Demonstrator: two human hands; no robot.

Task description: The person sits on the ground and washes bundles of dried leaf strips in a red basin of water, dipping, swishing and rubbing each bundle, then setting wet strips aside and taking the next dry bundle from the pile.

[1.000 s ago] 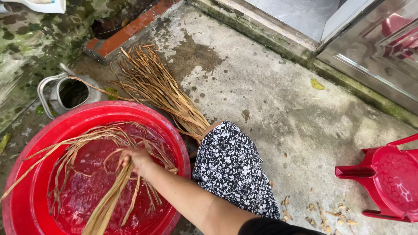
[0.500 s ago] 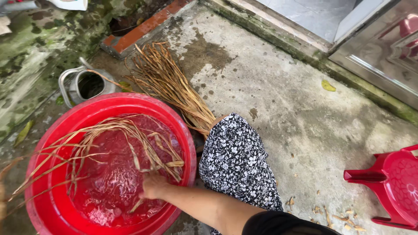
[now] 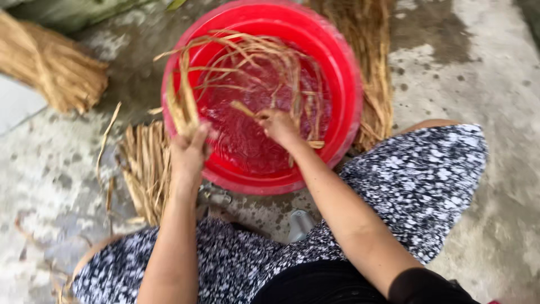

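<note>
A round red basin (image 3: 343, 84) with water stands on the concrete in front of me. Long tan straw strands (image 3: 264, 56) lie curled in the water and hang over its left rim. My left hand (image 3: 188, 155) is at the basin's left rim, closed on a bunch of those strands (image 3: 183, 104). My right hand (image 3: 278, 125) is inside the basin over the water, fingers pinched on a few strands. My knees in black-and-white patterned cloth (image 3: 416, 169) frame the basin.
A tied bundle of dry straw (image 3: 50, 65) lies at the upper left. Loose strands (image 3: 143, 163) lie on the ground left of the basin, and a longer sheaf (image 3: 374, 67) runs behind its right side. Wet stained concrete (image 3: 495, 101) surrounds everything.
The view has swung left and down, bringing the basin closer and centred. My left hand has come into view gripping strands at the rim; my right hand stays in the water.
</note>
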